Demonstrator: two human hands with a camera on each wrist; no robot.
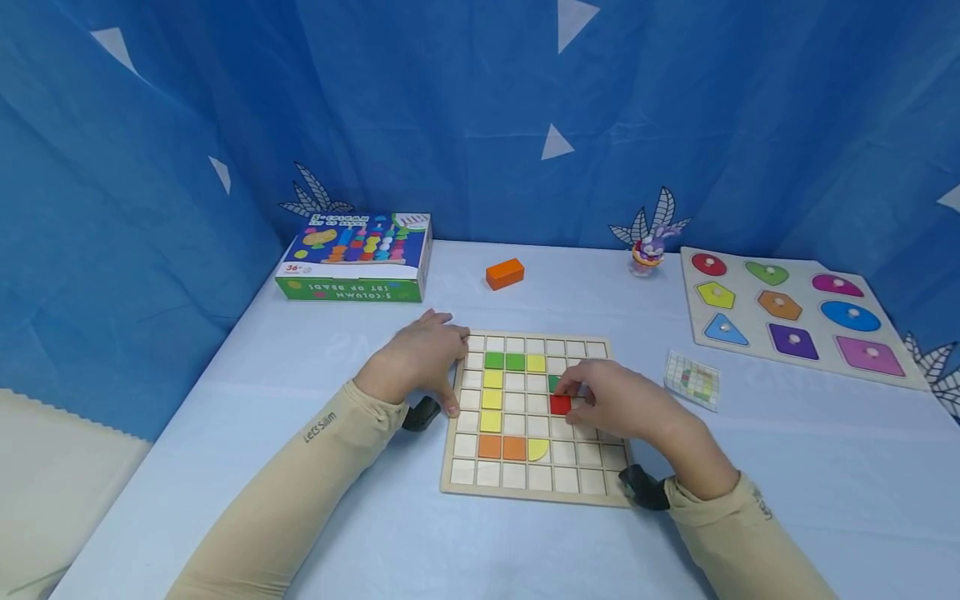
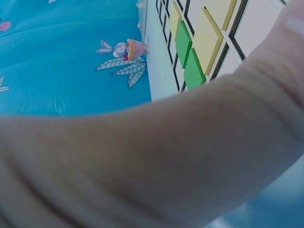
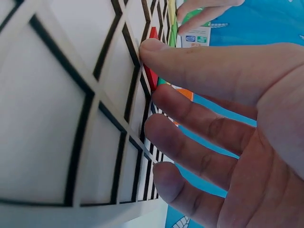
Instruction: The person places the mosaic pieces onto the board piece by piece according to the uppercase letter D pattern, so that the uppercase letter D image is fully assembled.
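Observation:
A square wooden grid board (image 1: 525, 496) lies on the table, with coloured tiles in some cells. My left hand (image 1: 420, 354) rests at its left edge, thumb on the side and fingers near the far left corner. In the head view my right hand (image 1: 618, 400) is over the right half, thumb and index finger at a red tile (image 1: 559, 406). The right wrist view shows both fingertips against the red tile (image 3: 152, 61). Just beyond it, a dark green tile (image 1: 553, 382) is partly hidden by the fingers. Green tiles (image 1: 504, 361), yellow tiles (image 1: 491, 400) and orange tiles (image 1: 502, 447) sit further left.
A small printed pattern card (image 1: 692, 380) lies right of the board. Behind are an orange block (image 1: 505, 273), a bead-set box (image 1: 352, 258) and a small purple figurine (image 1: 648, 250). A shape puzzle board (image 1: 802, 317) occupies the far right, before a blue curtain (image 1: 465, 125).

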